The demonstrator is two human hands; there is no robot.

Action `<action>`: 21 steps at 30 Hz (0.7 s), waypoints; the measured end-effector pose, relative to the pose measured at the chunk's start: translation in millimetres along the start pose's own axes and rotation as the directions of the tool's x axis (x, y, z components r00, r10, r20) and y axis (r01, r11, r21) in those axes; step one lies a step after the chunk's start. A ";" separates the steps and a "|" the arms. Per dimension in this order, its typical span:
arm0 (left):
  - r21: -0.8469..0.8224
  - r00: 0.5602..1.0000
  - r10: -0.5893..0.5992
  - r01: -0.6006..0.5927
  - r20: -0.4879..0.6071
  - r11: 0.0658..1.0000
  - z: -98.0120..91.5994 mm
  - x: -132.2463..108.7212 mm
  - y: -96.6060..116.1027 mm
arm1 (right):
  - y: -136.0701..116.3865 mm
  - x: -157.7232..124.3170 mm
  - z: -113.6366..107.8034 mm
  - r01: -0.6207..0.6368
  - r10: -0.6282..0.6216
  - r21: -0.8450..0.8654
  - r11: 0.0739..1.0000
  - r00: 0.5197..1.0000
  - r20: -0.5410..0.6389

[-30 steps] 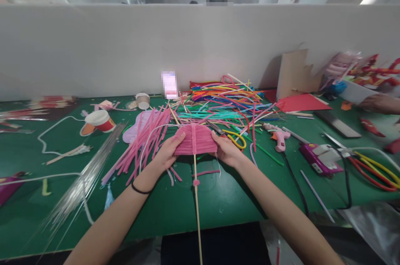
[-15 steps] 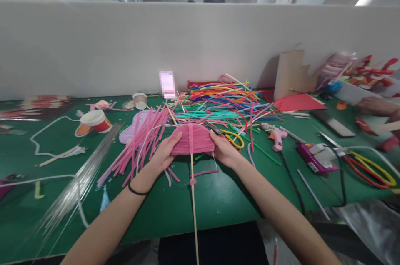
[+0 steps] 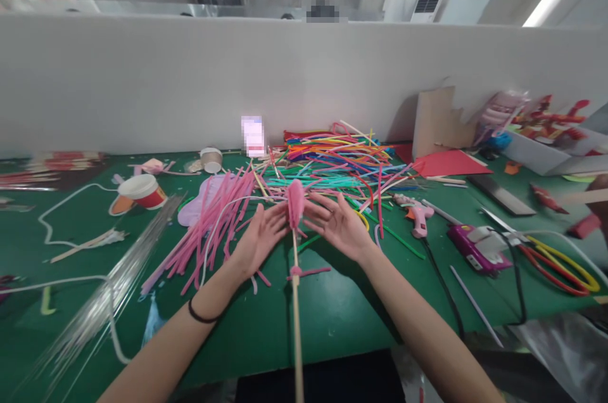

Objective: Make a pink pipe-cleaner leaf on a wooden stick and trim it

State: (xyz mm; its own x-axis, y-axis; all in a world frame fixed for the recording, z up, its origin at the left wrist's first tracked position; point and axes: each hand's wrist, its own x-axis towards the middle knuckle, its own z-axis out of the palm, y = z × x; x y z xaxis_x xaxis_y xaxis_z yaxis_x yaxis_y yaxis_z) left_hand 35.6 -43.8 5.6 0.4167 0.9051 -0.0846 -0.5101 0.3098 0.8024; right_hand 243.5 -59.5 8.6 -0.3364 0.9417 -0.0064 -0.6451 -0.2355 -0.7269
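A pink pipe-cleaner panel (image 3: 295, 203) stands on a thin wooden stick (image 3: 297, 320) and appears narrow, turned edge-on or folded. Lower on the stick sits a small pink wrap (image 3: 296, 271). My left hand (image 3: 261, 241) is open at the panel's left, palm inward, its fingertips close against the pink edge. At the right, my right hand (image 3: 339, 229) is also open with fingers stretched toward the panel. Whether the fingertips touch it I cannot tell. Loose pink pipe cleaners (image 3: 218, 219) lie to the left of my left hand.
Multicoloured pipe cleaners (image 3: 332, 153) are heaped at the back. On the right are a pink glue gun (image 3: 420, 216), a purple power strip (image 3: 477, 248) and scissors (image 3: 560, 260). Thin wires (image 3: 109, 282) and a paper cup (image 3: 142, 191) lie left. A co-worker's hand (image 3: 599, 200) shows far right.
The pink panel has gone from broad and flat, held at both ends, to a narrow edge-on shape. Both hands have let go and opened, moving closer together. The view has shifted slightly.
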 end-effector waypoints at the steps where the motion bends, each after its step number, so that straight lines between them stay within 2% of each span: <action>1: -0.066 0.994 -0.060 0.066 0.091 0.996 4.5 -3.9 0.7 | 0.7 -1.9 3.2 -0.026 0.027 -0.014 1.000 0.998 0.063; 3: -0.162 0.970 -0.124 0.159 0.212 0.974 10.4 -9.7 2.1 | 3.3 -4.3 6.6 -0.058 0.063 -0.039 0.998 0.990 0.130; 5: -0.214 0.967 -0.148 0.192 0.207 0.958 11.3 -11.7 3.6 | 4.6 -4.4 6.0 -0.059 0.064 -0.047 0.997 0.990 0.125; 7: -0.225 0.975 -0.174 0.202 0.139 0.953 8.3 -10.1 5.2 | 3.0 -2.6 2.1 -0.025 0.028 -0.049 0.998 0.998 0.055; 10: -0.229 0.982 -0.184 0.187 0.034 0.955 2.4 -4.1 7.8 | -1.0 2.2 -7.6 0.101 -0.114 -0.100 0.990 0.983 -0.142; 13: -0.260 0.988 -0.121 0.092 -0.098 0.961 -2.8 3.0 8.3 | 0.8 7.7 -17.1 0.185 -0.278 -0.285 0.941 0.901 -0.333; 15: -0.247 0.978 -0.081 0.032 -0.192 0.969 -6.6 7.7 6.2 | 6.4 10.7 -20.4 0.152 -0.337 -0.428 0.891 0.854 -0.397; 16: -0.228 0.972 -0.068 0.015 -0.226 0.974 -8.5 9.9 4.5 | 9.9 11.6 -20.7 0.115 -0.328 -0.465 0.878 0.852 -0.407; 18: -0.193 0.966 -0.053 0.003 -0.255 0.981 -12.0 13.3 0.5 | 16.9 12.2 -19.4 0.031 -0.239 -0.476 0.879 0.892 -0.383; 21: -0.149 0.974 -0.039 0.005 -0.223 0.989 -14.4 15.2 -5.2 | 23.8 10.8 -15.8 -0.046 -0.117 -0.495 0.868 0.949 -0.292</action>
State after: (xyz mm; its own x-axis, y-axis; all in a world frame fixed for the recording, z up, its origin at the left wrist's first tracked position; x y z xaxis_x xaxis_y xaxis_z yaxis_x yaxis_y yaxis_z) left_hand 33.7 -27.5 -8.4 0.2581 0.9345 -0.2451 -0.6145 0.3545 0.7048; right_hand 235.3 -51.1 -19.6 -0.0439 0.9916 -0.1219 -0.2046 -0.1283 -0.9704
